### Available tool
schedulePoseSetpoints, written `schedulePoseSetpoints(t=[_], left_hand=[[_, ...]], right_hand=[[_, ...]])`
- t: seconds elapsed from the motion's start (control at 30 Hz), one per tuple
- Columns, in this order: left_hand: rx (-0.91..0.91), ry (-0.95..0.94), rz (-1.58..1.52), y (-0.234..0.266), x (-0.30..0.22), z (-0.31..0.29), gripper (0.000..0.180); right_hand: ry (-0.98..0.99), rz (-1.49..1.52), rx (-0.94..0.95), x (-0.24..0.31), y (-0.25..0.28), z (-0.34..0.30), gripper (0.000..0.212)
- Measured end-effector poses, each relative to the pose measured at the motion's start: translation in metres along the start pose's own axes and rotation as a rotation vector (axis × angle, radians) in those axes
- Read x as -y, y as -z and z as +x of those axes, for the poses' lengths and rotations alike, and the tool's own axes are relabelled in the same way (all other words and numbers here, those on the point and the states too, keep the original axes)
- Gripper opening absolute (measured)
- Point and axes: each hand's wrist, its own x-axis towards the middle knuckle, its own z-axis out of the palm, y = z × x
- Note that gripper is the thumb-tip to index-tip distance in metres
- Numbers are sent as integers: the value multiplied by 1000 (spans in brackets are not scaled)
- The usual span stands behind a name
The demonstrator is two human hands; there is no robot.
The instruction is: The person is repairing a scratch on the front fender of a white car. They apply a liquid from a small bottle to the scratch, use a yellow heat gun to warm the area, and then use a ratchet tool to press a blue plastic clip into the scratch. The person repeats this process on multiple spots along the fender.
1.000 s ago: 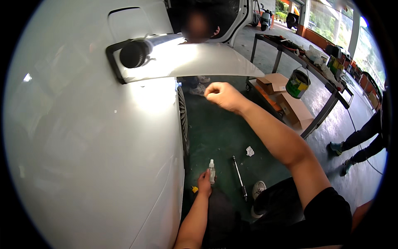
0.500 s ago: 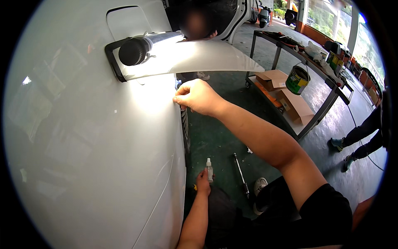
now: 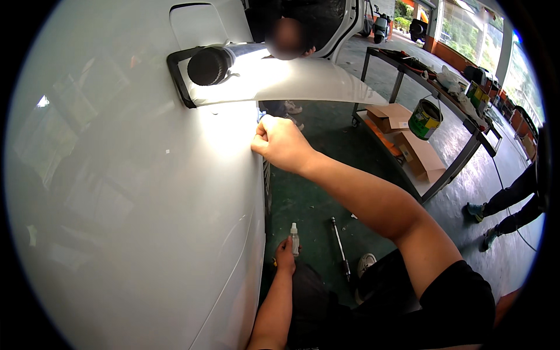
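Observation:
My left hand (image 3: 284,256) is low beside the vehicle, closed around a small clear spray bottle (image 3: 294,240) with a white cap, held upright. A bit of something yellow shows at the edge of that hand. Higher up, my right hand (image 3: 284,143) is closed at the edge of a glossy white vehicle body panel (image 3: 163,216). Its fingers are bent together against the brightly lit rim, and whatever is between them is hidden. Beyond it, a black-ended tube lamp (image 3: 209,65) rests on a white panel (image 3: 318,81) that juts out sideways.
A person (image 3: 287,39) is beyond the jutting panel. At right stands a metal cart (image 3: 452,169) with tools, cardboard boxes (image 3: 421,154) and a hanging paint can (image 3: 425,119). A long-handled metal tool (image 3: 341,248) lies on the green floor. Another person's legs (image 3: 507,198) are at far right.
The view has shifted, so the vehicle and lamp sit further right. My right hand's fingers have curled in more at the panel edge. My left hand keeps the bottle in place.

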Motion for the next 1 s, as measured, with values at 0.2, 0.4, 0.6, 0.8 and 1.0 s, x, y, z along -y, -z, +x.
schedulePoseSetpoints(t=[0.2,0.4,0.6,0.8,1.0], left_hand=[[22,-5,-23,5,2,1,36],[22,21,-25,-2,-5,-5,36],[15,18,-14,-2,-5,-4,36],[17,11,-46,3,0,-1,35],[-1,9,-65,9,4,3,34]], right_hand=[[112,15,17,-9,5,0,19],[24,273,105,-15,14,-7,20],[48,180,64,-8,10,-5,16],[215,-54,-58,-12,-1,-4,15],[332,-149,-159,-19,-2,-4,15]])
